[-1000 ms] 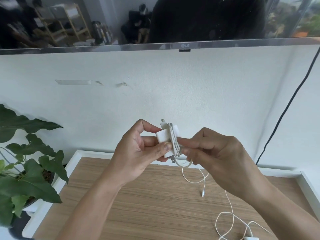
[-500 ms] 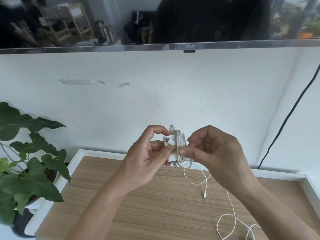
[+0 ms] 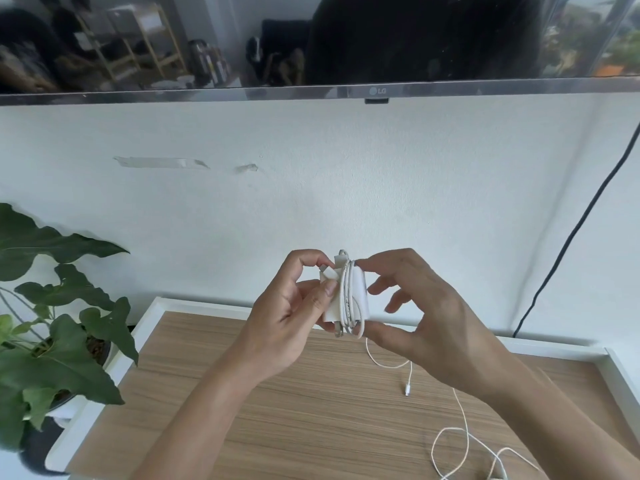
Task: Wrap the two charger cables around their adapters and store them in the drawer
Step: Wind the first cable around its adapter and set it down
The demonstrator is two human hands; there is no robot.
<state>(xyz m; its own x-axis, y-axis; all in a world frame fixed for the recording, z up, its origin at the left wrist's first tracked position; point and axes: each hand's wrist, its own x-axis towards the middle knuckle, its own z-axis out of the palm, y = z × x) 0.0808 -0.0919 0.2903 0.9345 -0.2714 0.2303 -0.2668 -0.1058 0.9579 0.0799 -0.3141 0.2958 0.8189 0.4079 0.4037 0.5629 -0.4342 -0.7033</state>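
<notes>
I hold a white charger adapter [image 3: 360, 289] up in front of the wall, with several turns of its white cable [image 3: 347, 299] wound around it. My left hand [image 3: 287, 317] grips the adapter's left side between thumb and fingers. My right hand [image 3: 419, 317] pinches the cable at the adapter's top and bottom right. The cable's loose tail [image 3: 388, 363] hangs down to a small plug [image 3: 407, 389] above the wooden top. A second white cable [image 3: 460, 441] lies coiled on the wood at the lower right. No drawer is in view.
A wooden cabinet top [image 3: 277, 427] with a white rim lies below my hands. A potted green plant [image 3: 52, 334] stands at the left. A television [image 3: 311, 43] hangs on the white wall above, and a black cord [image 3: 571, 237] runs down the wall at the right.
My right hand has carried the cable around the adapter again, adding a turn. The hanging tail is shorter. Both hands and the adapter stay at about the same height.
</notes>
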